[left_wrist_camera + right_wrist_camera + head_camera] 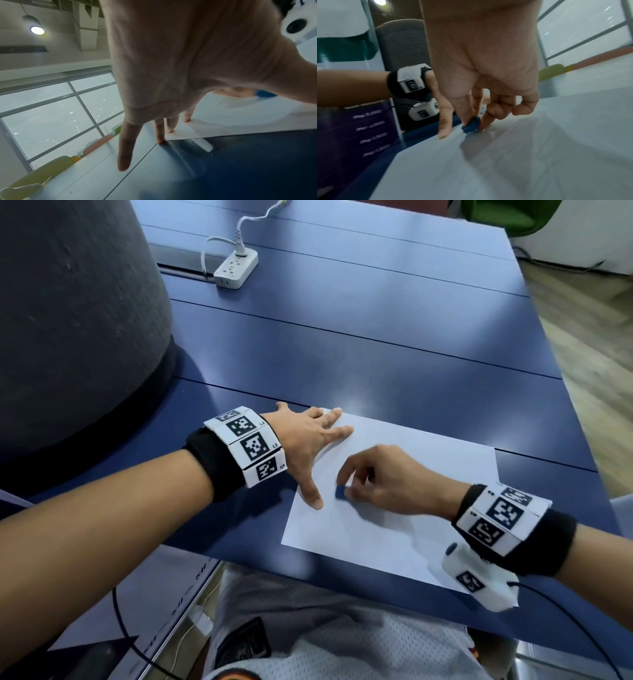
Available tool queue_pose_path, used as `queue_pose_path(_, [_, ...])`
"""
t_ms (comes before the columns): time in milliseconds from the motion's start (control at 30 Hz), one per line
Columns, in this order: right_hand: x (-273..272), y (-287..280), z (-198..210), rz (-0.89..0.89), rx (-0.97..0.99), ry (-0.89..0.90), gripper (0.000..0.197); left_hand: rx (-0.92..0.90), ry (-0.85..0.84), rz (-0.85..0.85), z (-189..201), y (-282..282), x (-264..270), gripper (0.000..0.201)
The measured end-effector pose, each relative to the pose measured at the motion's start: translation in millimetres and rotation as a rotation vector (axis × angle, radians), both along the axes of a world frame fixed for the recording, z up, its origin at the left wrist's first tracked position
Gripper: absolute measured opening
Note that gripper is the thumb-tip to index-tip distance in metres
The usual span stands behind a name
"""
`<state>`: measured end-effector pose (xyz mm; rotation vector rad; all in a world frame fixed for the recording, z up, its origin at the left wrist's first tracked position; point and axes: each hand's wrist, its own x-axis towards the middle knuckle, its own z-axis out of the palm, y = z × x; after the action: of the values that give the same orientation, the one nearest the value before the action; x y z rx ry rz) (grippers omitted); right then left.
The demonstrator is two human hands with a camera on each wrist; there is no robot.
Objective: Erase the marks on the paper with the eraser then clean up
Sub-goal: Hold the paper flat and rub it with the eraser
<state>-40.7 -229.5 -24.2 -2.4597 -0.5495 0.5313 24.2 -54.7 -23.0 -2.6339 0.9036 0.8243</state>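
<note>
Near the lower middle of the head view, the right hand (pixel 383 481) pinches a small blue eraser (pixel 340 494) against the white paper (pixel 394 529) on the blue table (pixel 376 337). The left hand (pixel 308 446) lies flat with fingers spread on the sheet's upper-left corner

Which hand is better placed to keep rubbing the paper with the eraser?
Right. The right hand already pinches the blue eraser against the paper, while the left hand lies flat, fingers spread, pinning the sheet's left edge.
</note>
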Motion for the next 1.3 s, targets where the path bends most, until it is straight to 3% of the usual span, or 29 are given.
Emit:
queue_pose_path(67, [3,-3,-2,-0.06,0.017,-0.025,0.013,-0.003,0.0,0.004,0,0,0,0.139])
queue_pose_path(233, [-14,3,1,0.077,-0.018,0.074,0.016,0.004,-0.007,-0.004,-2,0,0,0.14])
queue_pose_path(333, [25,-5,0,-0.072,-0.035,-0.031,0.015,-0.008,-0.006,-0.006,-2,0,0,0.139])
queue_pose_path(467, [59,-16,-3,-0.236,0.023,-0.022,0.012,-0.021,-0.015,-0.012,-5,2,1,0.14])
queue_pose_path(667, [43,-15,2,-0.073,-0.044,0.064,0.013,-0.002,-0.019,-0.016,-4,1,1,0.139])
queue_pose_path(833, [70,-23,0,-0.246,0.04,-0.012,0.015,-0.005,-0.03,-0.021,-5,1,2,0.14])
queue_pose_path(1000, [49,-19,0,-0.06,-0.037,0.071,0.015,0.005,-0.015,-0.014,-5,1,2,0.141])
queue_pose_path(1167, [68,-27,-1,-0.214,0.028,-0.011,0.016,0.0,-0.027,-0.025,-7,1,2,0.14])
queue_pose_path(1300, [49,-23,1,-0.06,-0.047,0.045,0.013,0.017,-0.011,-0.014,-4,0,2,0.141])
